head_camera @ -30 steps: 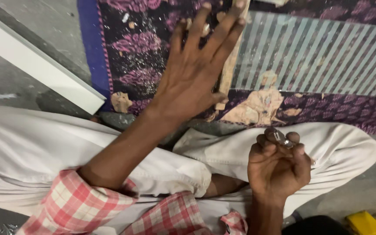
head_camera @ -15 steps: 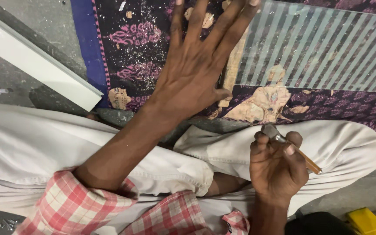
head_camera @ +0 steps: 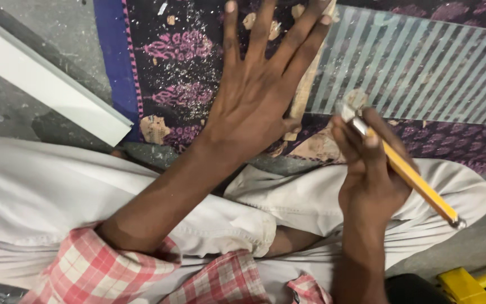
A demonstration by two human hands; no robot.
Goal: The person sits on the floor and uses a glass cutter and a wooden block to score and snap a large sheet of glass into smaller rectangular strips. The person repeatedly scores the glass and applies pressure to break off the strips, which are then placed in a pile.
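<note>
My left hand [head_camera: 260, 90] lies flat with fingers spread on a dark purple patterned cloth [head_camera: 181, 62], its fingertips on a wooden strip [head_camera: 305, 93] beside a ribbed glass sheet [head_camera: 423, 67]. My right hand [head_camera: 369, 169] grips a yellow-handled glass cutter [head_camera: 412, 177], its metal head pointing at the near edge of the glass sheet. The handle sticks out to the lower right past my wrist.
A white flat bar [head_camera: 40, 84] lies on the grey floor at the left. My legs in white trousers [head_camera: 57, 197] cross the lower part of the view. A yellow object [head_camera: 468, 281] sits at the bottom right corner. Small chips scatter the cloth.
My right hand has risen from my lap toward the glass edge and turned the cutter so its head points forward. My left hand stays spread on the cloth.
</note>
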